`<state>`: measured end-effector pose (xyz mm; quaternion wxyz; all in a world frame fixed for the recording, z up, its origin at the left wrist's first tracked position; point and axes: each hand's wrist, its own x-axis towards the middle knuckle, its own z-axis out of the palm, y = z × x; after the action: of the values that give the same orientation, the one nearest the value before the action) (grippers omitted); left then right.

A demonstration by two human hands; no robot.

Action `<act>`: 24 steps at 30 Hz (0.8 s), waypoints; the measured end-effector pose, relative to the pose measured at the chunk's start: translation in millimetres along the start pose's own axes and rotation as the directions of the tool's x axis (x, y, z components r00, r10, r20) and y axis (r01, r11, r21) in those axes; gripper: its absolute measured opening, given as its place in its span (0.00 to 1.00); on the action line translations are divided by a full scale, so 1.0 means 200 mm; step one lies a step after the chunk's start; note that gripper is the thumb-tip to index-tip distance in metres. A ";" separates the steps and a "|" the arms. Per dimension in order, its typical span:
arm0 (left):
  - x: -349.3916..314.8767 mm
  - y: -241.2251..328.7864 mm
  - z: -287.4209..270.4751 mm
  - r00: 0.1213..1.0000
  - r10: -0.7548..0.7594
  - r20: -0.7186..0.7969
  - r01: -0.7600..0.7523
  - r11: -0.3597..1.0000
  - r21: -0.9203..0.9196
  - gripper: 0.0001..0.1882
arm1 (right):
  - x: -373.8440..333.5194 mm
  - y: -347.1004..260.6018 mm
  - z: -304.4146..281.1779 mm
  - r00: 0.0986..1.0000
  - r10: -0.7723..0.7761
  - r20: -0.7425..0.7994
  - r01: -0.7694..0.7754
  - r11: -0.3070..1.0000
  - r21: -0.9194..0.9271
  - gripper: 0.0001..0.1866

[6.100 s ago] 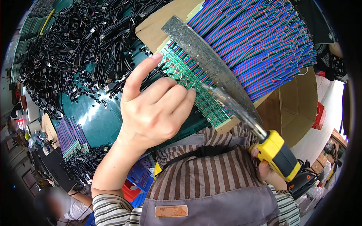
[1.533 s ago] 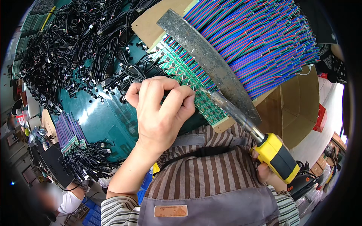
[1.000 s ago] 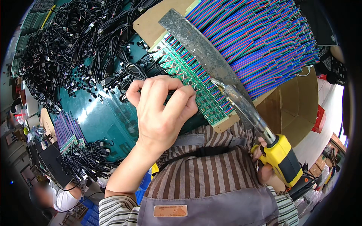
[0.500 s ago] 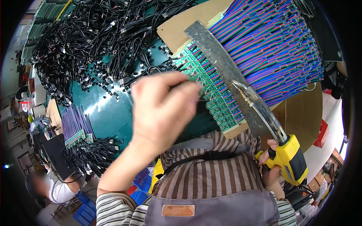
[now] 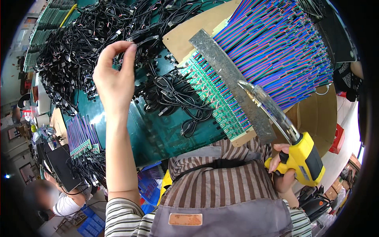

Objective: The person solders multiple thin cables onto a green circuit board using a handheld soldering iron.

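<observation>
inspector: head view, findings. left hand point(image 5: 114, 77) is raised over the heap of black cables point(image 5: 79, 47) on the green table point(image 5: 158, 138), thumb and forefinger pressed together on one black cable point(image 5: 136, 37) at the heap's near edge.

clerk: why there?

inspector: my reading is that a fingertip pinch takes one lead out of a tangled heap where a full grasp would drag several. the other fingers are curled clear.

clerk: right hand?

inspector: right hand point(image 5: 282, 170) is low at the right, beside the striped shirt, fingers wrapped shut around the grip of the yellow soldering gun point(image 5: 302, 160). its clear nozzle point(image 5: 266, 104) points up and left, lying over the grey metal bar point(image 5: 233, 87).

clerk: and the bar?

inspector: it lies across the row of green circuit boards point(image 5: 215, 96) and the coloured ribbon wires point(image 5: 276, 51), all on a cardboard sheet point(image 5: 189, 27). it looks placed to press the wires flat against the boards; that is judgement. a few loose black cables point(image 5: 177, 94) lie on the table just left of the boards, within reach.

clerk: anything else?

inspector: a second person point(image 5: 59, 197) sits at lower left beside another bundle of wired boards point(image 5: 81, 134), well apart.
</observation>
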<state>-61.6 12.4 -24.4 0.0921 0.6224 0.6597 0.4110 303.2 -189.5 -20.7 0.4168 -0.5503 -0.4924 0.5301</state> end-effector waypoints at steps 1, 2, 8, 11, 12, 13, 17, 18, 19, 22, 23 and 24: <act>0.01 -0.01 -0.03 1.000 -0.019 0.015 0.019 1.000 -0.009 0.08 | 0.00 0.00 0.00 1.000 -0.006 0.000 0.006 1.000 0.002 0.40; 0.01 0.00 -0.06 0.999 -0.037 0.008 0.038 0.977 -0.209 0.08 | 0.00 0.01 -0.01 1.000 -0.022 0.016 0.022 0.999 0.028 0.40; -0.03 0.15 -0.20 0.996 0.043 -0.084 -0.072 0.924 -0.375 0.08 | 0.08 -0.11 0.06 0.982 0.112 0.154 -0.162 0.917 0.364 0.42; -0.10 0.33 -0.22 0.996 0.026 0.090 0.014 0.907 -0.421 0.08 | 0.16 -0.22 0.15 0.978 0.082 0.190 -0.152 0.908 0.391 0.36; -0.14 0.42 -0.26 0.965 -0.004 0.262 0.137 0.860 -0.492 0.07 | 0.19 -0.24 0.18 0.982 -0.004 0.190 -0.051 0.958 0.284 0.35; -0.19 0.51 -0.27 0.929 -0.026 0.369 0.218 0.845 -0.489 0.07 | 0.22 -0.26 0.20 0.976 -0.085 0.200 0.051 0.984 0.170 0.34; -0.35 0.64 -0.21 0.790 0.092 0.607 0.263 0.843 -0.469 0.07 | 0.34 -0.33 0.26 0.907 -0.198 0.373 0.189 0.980 0.059 0.35; -0.38 0.66 -0.19 0.776 0.062 0.627 0.313 0.825 -0.470 0.07 | 0.34 -0.39 0.27 0.902 -0.180 0.392 0.190 0.982 0.012 0.35; -0.40 0.68 -0.18 0.761 0.031 0.648 0.365 0.805 -0.467 0.07 | 0.35 -0.39 0.29 0.906 -0.203 0.371 0.221 0.975 -0.006 0.35; -0.42 0.68 -0.16 0.760 0.086 0.644 0.310 0.823 -0.476 0.07 | 0.32 -0.34 0.34 0.933 -0.246 0.262 0.259 0.966 -0.017 0.32; -0.43 0.68 -0.16 0.748 0.116 0.653 0.295 0.824 -0.484 0.07 | 0.32 -0.33 0.34 0.934 -0.245 0.260 0.258 0.966 -0.019 0.32; -0.43 0.68 -0.15 0.763 0.116 0.636 0.278 0.829 -0.484 0.07 | 0.33 -0.33 0.33 0.940 -0.269 0.209 0.299 0.945 -0.132 0.23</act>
<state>39.1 -93.0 49.6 0.5057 0.6397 0.4677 0.3409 227.5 -117.8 26.4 0.3946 -0.4528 -0.6453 0.4720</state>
